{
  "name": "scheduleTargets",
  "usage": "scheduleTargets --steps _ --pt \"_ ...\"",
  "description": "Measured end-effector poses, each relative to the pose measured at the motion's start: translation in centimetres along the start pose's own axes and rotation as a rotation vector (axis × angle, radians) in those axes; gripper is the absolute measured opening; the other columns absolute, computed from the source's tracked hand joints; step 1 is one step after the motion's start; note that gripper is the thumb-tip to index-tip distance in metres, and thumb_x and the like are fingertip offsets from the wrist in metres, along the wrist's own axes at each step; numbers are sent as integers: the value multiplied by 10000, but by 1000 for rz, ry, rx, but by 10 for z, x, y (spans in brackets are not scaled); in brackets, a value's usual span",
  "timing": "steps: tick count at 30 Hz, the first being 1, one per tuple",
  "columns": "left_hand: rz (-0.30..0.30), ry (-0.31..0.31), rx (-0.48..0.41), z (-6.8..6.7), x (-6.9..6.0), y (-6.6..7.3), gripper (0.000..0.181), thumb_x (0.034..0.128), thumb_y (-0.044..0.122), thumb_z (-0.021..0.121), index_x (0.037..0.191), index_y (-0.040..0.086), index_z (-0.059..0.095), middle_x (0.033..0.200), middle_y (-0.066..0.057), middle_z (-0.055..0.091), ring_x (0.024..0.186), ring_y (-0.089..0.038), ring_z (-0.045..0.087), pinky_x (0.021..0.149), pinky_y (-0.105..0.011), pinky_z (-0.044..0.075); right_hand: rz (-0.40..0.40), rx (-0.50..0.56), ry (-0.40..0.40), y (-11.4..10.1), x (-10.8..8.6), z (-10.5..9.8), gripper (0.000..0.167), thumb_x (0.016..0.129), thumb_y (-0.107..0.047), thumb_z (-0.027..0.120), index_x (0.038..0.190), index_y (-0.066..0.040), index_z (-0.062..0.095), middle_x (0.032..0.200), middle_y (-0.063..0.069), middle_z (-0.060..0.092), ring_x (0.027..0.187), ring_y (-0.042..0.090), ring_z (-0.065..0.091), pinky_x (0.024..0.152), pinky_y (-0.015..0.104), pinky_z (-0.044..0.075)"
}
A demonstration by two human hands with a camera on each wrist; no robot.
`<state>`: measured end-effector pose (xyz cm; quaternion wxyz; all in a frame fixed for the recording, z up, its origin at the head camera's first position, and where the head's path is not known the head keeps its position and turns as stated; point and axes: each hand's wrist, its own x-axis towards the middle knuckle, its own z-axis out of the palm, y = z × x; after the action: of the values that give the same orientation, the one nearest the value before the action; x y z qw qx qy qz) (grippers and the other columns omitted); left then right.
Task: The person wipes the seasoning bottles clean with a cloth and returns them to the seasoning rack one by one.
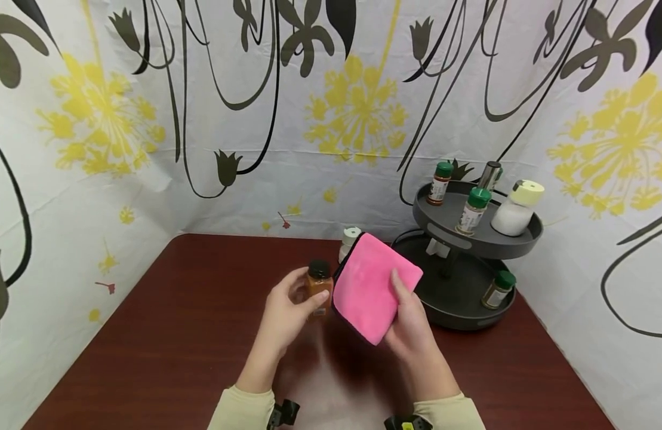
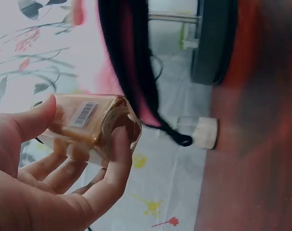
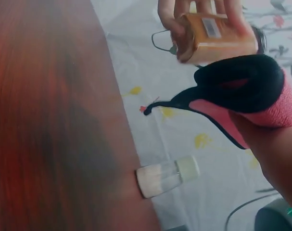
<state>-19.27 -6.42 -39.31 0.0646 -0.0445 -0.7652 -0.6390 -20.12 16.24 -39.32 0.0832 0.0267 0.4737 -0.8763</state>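
My left hand (image 1: 286, 310) grips a spice jar (image 1: 319, 285) with a dark lid and orange-brown contents, lifted above the table. In the left wrist view the jar (image 2: 83, 122) shows a barcode label, with the thumb on one side and the fingers round the other side and base. My right hand (image 1: 411, 322) holds a folded pink cloth (image 1: 370, 286) with black edging, thumb on its front face. The cloth is right beside the jar; whether they touch I cannot tell. In the right wrist view the cloth's black folded edge (image 3: 242, 82) hangs just below the jar (image 3: 218, 38).
A dark two-tier round rack (image 1: 476, 239) stands at the right, bearing green-lidded jars (image 1: 470, 212) and a white bottle (image 1: 516, 209). Behind the cloth a white-capped jar (image 1: 350, 242) stands on the red-brown table (image 1: 202, 322). A patterned sheet (image 1: 288, 197) hangs behind.
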Motion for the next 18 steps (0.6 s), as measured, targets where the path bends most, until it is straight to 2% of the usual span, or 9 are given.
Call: scheduleTargets --steps 3,6,8,10,12,13,15,17,18 --pt "35 -2 69 9 -1 -5 530 948 226 829 1431 147 629 1331 -141 739 1148 -287 730 854 -373 643 -42 -153 60 0 -2 13 519 1092 -529 524 1476 -188 445 1261 -40 638 1191 138 618 982 327 565" --pt "62 1 160 17 -4 -8 506 938 251 840 1402 180 651 1290 -126 751 1026 -238 740 760 -319 631 -112 -393 107 1 -6 26 500 1104 -483 532 1399 -79 542 1157 6 672 1051 144 652 896 312 566" --pt "80 19 233 20 -6 -9 504 933 271 844 1400 208 664 1282 -102 756 1013 -217 728 782 -334 614 -174 -568 123 4 -8 32 454 1104 -432 556 1268 -15 629 1019 39 681 918 140 644 814 297 550" --pt "115 44 296 23 -7 -9 505 932 277 843 1405 223 675 1295 -84 761 1045 -228 733 836 -388 612 -244 -721 113 6 -11 37 400 1094 -384 592 1129 5 676 877 58 643 791 146 604 725 290 522" --pt "160 70 347 24 -8 -8 490 932 261 841 1396 232 688 1299 -64 767 1089 -244 731 884 -438 608 -331 -849 79 9 -13 39 329 1077 -340 634 1048 -20 706 768 61 575 699 160 551 654 291 489" --pt "178 79 365 24 -8 -7 481 932 247 839 1391 239 694 1300 -49 770 1105 -246 731 897 -454 603 -381 -908 54 11 -14 40 279 1068 -322 652 1053 -50 712 764 48 561 699 165 542 653 291 482" --pt "215 95 404 24 -8 -5 455 935 197 824 1374 232 709 1261 -32 786 1086 -243 745 883 -468 610 -486 -1018 1 13 -16 42 224 1055 -294 676 1153 -102 737 860 29 661 778 163 622 712 302 548" --pt "256 103 456 25 -9 -4 394 924 140 810 1306 204 736 1162 -30 805 1017 -239 751 834 -458 611 -597 -1120 -48 14 -16 44 297 1051 -271 682 1320 -152 719 1125 29 756 1021 172 723 896 347 617" --pt "272 105 485 25 -10 -3 367 917 120 803 1273 190 745 1119 -30 807 990 -236 751 817 -447 611 -644 -1164 -67 14 -15 45 350 1050 -265 681 1386 -165 693 1283 29 745 1171 170 717 998 378 607"
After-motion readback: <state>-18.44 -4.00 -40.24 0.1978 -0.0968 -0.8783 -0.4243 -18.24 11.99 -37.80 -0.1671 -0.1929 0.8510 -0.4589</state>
